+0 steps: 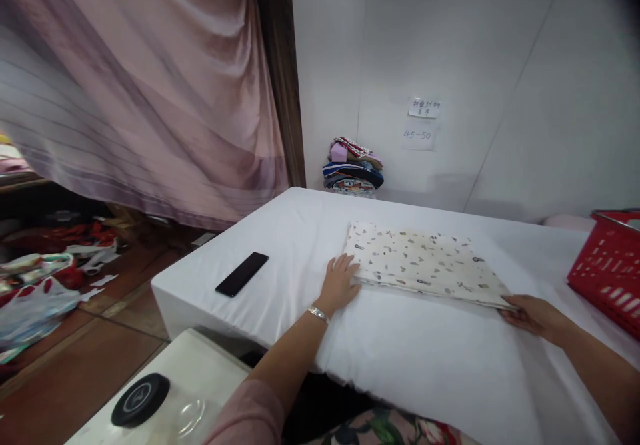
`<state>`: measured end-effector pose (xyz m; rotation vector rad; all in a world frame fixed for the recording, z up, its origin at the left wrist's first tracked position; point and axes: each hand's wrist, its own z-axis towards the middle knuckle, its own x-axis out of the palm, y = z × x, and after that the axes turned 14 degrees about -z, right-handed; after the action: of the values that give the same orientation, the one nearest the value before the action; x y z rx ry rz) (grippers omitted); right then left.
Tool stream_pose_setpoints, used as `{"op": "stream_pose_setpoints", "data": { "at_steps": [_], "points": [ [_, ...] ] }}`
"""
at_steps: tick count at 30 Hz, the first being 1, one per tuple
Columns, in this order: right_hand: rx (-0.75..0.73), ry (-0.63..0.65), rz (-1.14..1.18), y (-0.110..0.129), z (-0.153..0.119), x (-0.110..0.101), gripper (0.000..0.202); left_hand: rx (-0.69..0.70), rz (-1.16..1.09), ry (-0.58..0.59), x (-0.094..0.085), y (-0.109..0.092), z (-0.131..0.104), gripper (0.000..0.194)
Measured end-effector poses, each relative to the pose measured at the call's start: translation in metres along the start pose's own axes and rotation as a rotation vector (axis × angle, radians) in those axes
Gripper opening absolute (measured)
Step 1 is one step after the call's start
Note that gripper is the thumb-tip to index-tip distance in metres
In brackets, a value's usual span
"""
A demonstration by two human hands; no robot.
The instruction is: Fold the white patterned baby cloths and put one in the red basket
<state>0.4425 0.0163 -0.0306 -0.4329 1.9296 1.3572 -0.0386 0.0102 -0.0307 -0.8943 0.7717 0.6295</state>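
A folded cream cloth with a small scattered print lies flat on the white-covered table. At its near left corner rests my left hand, fingers spread a little and touching the cloth's edge; a silver bracelet is on that wrist. My right hand pinches the near right corner of the cloth between thumb and fingers. To the left on the table lies a black phone.
A red basket stands at the table's right edge. Behind the table is a stack of folded cloths by the wall. A pink curtain hangs at left. A black-lidded container sits on a white surface at lower left.
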Motion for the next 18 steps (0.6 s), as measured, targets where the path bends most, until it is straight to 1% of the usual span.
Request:
{"op": "stream_pose_setpoints", "data": {
  "at_steps": [3,4,8,12,15,18],
  "points": [
    [0.213,0.126,0.416,-0.007,-0.004,-0.003,0.031,0.094,0.013,0.064,0.003,-0.006,0.005,0.050],
    [0.224,0.123,0.473,-0.009,-0.006,-0.004,0.036,0.109,0.016,0.077,0.004,-0.008,0.007,0.049],
    [0.226,0.137,0.531,-0.012,-0.015,-0.008,0.059,0.147,0.032,0.137,0.009,-0.011,0.019,0.046],
    [0.244,0.141,0.570,-0.010,-0.022,-0.004,0.078,0.190,0.066,0.210,0.014,-0.012,0.027,0.043],
    [0.226,0.141,0.559,-0.009,-0.025,-0.002,0.082,0.175,0.094,0.214,0.017,-0.013,0.027,0.049],
    [0.188,0.192,0.522,-0.008,-0.028,-0.005,0.079,0.151,0.112,0.210,0.019,-0.014,0.028,0.052]
  ]
}}
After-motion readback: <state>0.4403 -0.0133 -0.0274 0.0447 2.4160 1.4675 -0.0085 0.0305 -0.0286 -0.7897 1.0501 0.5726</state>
